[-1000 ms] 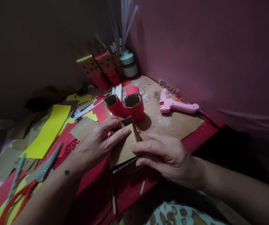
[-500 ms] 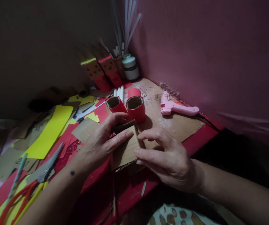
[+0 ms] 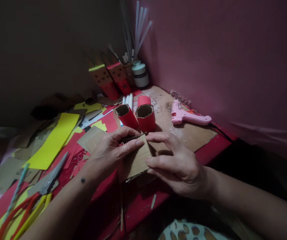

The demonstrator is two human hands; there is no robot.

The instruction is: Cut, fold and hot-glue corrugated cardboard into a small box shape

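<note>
A folded piece of brown cardboard [image 3: 136, 161], box-like with a corrugated lower edge, is held between my two hands above the front of the table. My left hand [image 3: 113, 146] grips its left side, thumb flat on the top face and fingers behind the far edge. With thumb and fingers, my right hand [image 3: 175, 163] pinches the right edge and far corner. Just beyond stand two red-covered cardboard tubes, the left one [image 3: 128, 116] leaning and the right one [image 3: 145, 120] upright, both with open tops.
A pink glue gun [image 3: 189, 115] lies on a cardboard sheet at right. Orange-handled scissors [image 3: 47, 183], a pencil [image 3: 18, 186] and yellow paper [image 3: 55, 140] lie at left. Two cardboard figures [image 3: 103, 80], a lidded jar [image 3: 140, 75] and glue sticks [image 3: 141, 26] stand at the back.
My right fingers have moved up to the far corner of the cardboard. The cardboard's raised far flap is lower and my left fingers have come down with it.
</note>
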